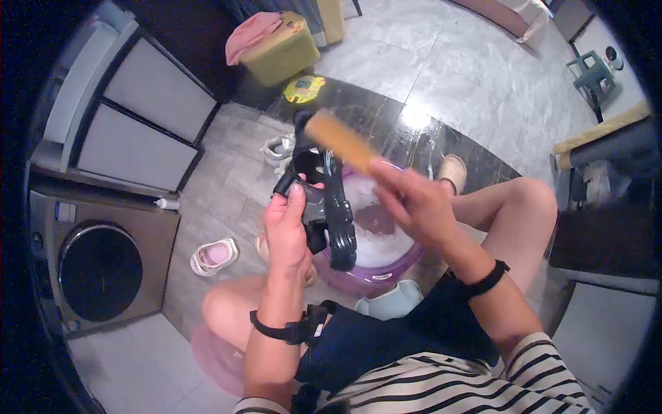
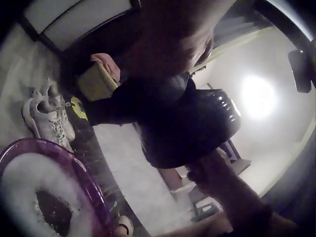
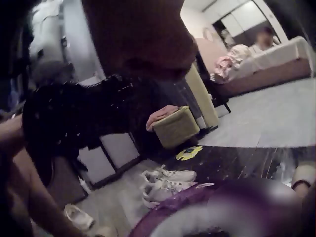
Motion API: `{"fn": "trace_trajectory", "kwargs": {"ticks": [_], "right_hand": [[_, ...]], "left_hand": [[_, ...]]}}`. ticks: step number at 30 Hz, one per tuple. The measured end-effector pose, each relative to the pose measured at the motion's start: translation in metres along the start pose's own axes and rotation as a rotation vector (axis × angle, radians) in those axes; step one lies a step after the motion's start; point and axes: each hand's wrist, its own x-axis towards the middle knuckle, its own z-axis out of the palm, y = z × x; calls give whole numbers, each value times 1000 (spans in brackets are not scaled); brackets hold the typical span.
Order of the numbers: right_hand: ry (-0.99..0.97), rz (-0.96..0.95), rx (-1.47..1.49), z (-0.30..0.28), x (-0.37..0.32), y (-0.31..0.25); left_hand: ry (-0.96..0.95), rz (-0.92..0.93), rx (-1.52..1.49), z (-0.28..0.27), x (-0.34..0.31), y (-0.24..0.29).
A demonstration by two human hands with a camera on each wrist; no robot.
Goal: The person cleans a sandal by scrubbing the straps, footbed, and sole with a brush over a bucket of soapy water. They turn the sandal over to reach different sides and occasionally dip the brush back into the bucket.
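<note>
A wet black sandal-like shoe (image 1: 339, 221) with straps is gripped by the left hand (image 1: 285, 224), thumb on a strap, its sole turned to the right. The right hand (image 1: 417, 203) holds a blurred wooden brush (image 1: 341, 143) by one end, close to the shoe's upper right. Beneath both stands a purple basin (image 1: 396, 270) of foamy water. In the left wrist view the shoe (image 2: 187, 128) is dark, with the right hand (image 2: 210, 173) behind it. The right wrist view shows the shoe (image 3: 79, 113) as a dark shape under the right hand (image 3: 140, 39).
White sneakers (image 1: 277, 148) stand beyond the basin. A slipper (image 1: 215, 256) lies left on the floor, near a washing machine (image 1: 102, 271). A pale blue container (image 1: 392, 301) sits between basin and lap. Farther off are a yellow-green box (image 1: 279, 55) and a bed with a person (image 3: 264, 40).
</note>
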Motion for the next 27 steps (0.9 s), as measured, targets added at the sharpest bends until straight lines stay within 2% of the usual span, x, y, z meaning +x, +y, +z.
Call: {"fn": "trace_trajectory", "kwargs": {"ticks": [3,6,8,10,13,14,16,19,22,25,27], "right_hand": [[199,233,333,30,27,46],[-151,470,172,46,18,73],[-394,447,350,105,-23,141],[-494,792,355,117,-47,142],[-391,885,179,150,-89,158],[-443,894,92,158,-102,161],[-547,906,-82,168,-120,158],[-634,979,-110,174,-129,156],[-575,1044,-214,170,-121,146],[-596,904,-155,187,-139,174],[-593,905,-113,183,-137,175]], "left_hand": [[-41,-18,52,1,-2,-2],[-89,12,92,-5,-1,-1],[-101,16,58,-6,0,-2],[-90,0,19,-6,-3,-3],[-72,-8,90,-7,-6,-3],[-8,-65,120,-3,-12,2],[-21,-154,121,-14,-13,-2],[33,-199,142,-9,-12,1],[27,-168,166,-21,-9,-5],[-43,-147,192,-21,-7,-3],[-73,-144,172,-21,-5,-6]]}}
